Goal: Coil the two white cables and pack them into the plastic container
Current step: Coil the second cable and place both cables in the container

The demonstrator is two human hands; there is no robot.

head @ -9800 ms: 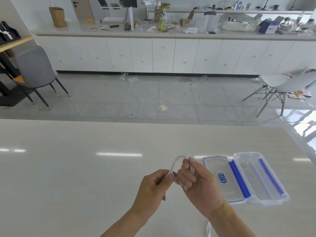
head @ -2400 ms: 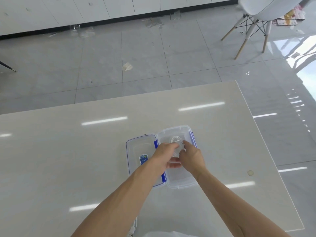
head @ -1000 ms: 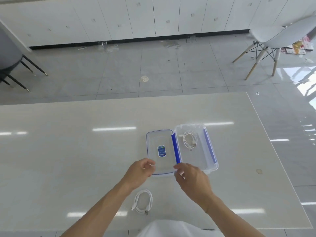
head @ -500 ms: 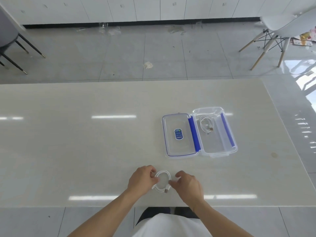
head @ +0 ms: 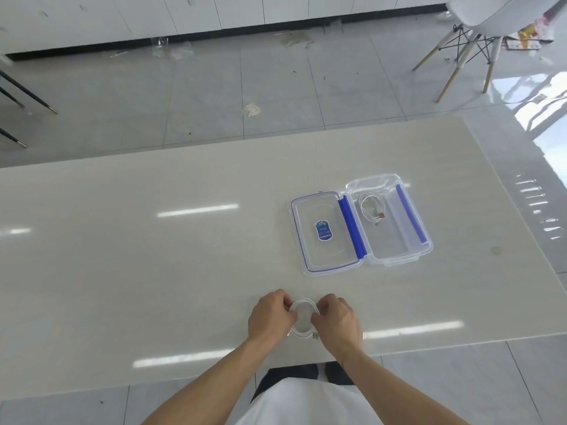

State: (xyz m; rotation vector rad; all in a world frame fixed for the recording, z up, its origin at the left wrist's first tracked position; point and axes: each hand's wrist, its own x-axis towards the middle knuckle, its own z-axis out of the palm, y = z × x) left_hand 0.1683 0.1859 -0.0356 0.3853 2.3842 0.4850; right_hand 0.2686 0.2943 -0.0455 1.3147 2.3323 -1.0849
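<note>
A clear plastic container with blue clips stands open on the pale table, right of centre. One coiled white cable lies inside it at the far end. The container's lid, with a blue label, lies flat against its left side. Near the table's front edge a second coiled white cable rests between my hands. My left hand pinches its left side and my right hand pinches its right side.
The table ends at a front edge just behind my hands and at a right edge beyond the container. A small stain marks the table at the right. A white chair stands on the tiled floor at the far right.
My hands left the container, with one cable inside it, and came back to the front edge. They have closed tighter on the second coil since half a second ago.
</note>
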